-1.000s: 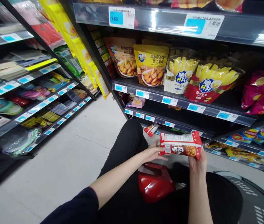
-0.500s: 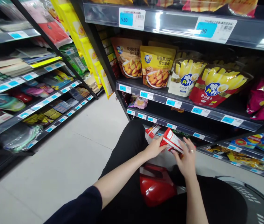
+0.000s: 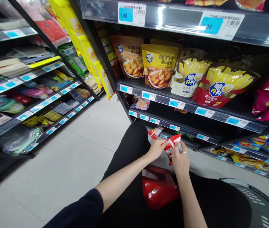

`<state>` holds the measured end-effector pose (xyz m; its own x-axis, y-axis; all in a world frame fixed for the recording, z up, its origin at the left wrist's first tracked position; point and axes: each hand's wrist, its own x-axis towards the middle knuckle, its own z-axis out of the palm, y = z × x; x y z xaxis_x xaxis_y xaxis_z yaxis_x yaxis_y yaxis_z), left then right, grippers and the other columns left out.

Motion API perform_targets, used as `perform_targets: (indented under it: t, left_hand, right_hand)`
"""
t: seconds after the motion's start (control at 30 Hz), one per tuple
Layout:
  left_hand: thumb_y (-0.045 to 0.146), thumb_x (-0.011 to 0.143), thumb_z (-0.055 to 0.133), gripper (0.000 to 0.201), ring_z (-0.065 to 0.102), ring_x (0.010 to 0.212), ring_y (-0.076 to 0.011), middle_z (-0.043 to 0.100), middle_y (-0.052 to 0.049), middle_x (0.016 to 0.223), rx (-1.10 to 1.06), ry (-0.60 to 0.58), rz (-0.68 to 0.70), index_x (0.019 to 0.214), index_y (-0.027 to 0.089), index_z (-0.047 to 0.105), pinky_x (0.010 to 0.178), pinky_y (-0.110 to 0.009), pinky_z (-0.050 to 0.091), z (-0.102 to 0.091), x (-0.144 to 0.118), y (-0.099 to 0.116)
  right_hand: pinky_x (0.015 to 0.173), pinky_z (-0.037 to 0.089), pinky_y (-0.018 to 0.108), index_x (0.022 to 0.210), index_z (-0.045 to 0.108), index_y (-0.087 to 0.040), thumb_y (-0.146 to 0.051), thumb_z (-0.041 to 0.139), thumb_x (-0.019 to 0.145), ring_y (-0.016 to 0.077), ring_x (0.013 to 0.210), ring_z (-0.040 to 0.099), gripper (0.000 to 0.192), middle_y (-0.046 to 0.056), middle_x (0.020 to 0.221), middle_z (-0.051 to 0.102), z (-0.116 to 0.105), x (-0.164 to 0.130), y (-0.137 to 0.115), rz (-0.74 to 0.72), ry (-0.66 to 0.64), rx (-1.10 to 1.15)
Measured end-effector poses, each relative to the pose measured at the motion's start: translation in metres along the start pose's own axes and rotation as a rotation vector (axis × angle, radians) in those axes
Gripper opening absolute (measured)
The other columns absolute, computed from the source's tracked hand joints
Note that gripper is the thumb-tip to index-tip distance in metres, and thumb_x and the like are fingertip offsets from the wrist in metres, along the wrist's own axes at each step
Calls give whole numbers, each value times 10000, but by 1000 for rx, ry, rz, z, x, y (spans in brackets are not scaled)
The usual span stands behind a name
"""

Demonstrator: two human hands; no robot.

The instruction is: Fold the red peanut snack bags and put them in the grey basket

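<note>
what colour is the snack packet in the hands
The snack packet is mainly red and white; head view.

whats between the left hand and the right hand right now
A red-and-white snack packet lies between them, with the left hand at one side and the right hand at the other, both holding it. The head view shows this.

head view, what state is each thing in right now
red snack packet, held; opened or not, cannot tell
left grip, closed on the packet
right grip, closed on the packet
front yellow pouch, standing upright
brown pouch, standing upright
white fries pouch, standing
red fries pouch, standing
yellow packets, hanging in a strip
</note>
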<state>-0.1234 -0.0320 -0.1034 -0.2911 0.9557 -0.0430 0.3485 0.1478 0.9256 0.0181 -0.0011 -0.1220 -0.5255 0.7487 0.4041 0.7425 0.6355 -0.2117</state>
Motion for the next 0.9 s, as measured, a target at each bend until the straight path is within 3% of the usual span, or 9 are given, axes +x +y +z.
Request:
perform_targets:
  t: [0.17,0.27,0.4,0.6,0.73,0.9]
  left_hand:
    - [306,845,433,354,374,528,-86,434,44,506,-18,39,26,570,131,572,532,-206,301,3,-4,2]
    - [341,838,438,371,355,525,-84,404,50,502,-92,59,-21,552,130,544,520,-208,291,3,-1,0]
    - [371,839,428,422,354,490,-87,368,52,463,-74,73,-94,491,139,488,494,-218,283,3,4,-5]
    - [281,881,357,380,522,572,-163,567,-28,561,296,-40,14,614,155,596,591,-277,377,5,1,-14]
    - [274,875,393,320,575,636,-182,623,-38,640,280,-70,40,689,170,632,632,-278,406,4,2,-17]
    - [225,858,418,283,574,627,-167,647,-38,659,258,30,-21,719,160,656,642,-273,410,7,3,-16]
  right_hand:
    - [676,459,333,872,586,-151,-112,344,875,260,930,516,245,164,988,532,-5,8,-16,-64,-44,-236]
    - [588,428,293,815,557,-155,-100,325,872,222,766,525,246,118,822,536,-5,12,-19,-50,-93,-298]
    - [544,414,292,798,534,-145,-114,301,881,209,674,541,249,115,786,546,3,13,-24,-86,-154,-287]
    - [487,406,280,836,513,-121,-76,257,878,198,583,583,264,139,754,567,17,8,-34,12,-249,-274]
    - [470,407,267,800,503,-127,-52,288,855,196,545,599,234,117,674,572,24,8,-25,-48,-291,-218]
    - [455,410,251,786,499,-124,-68,315,848,181,505,597,202,91,614,566,29,6,-20,-57,-291,-251]
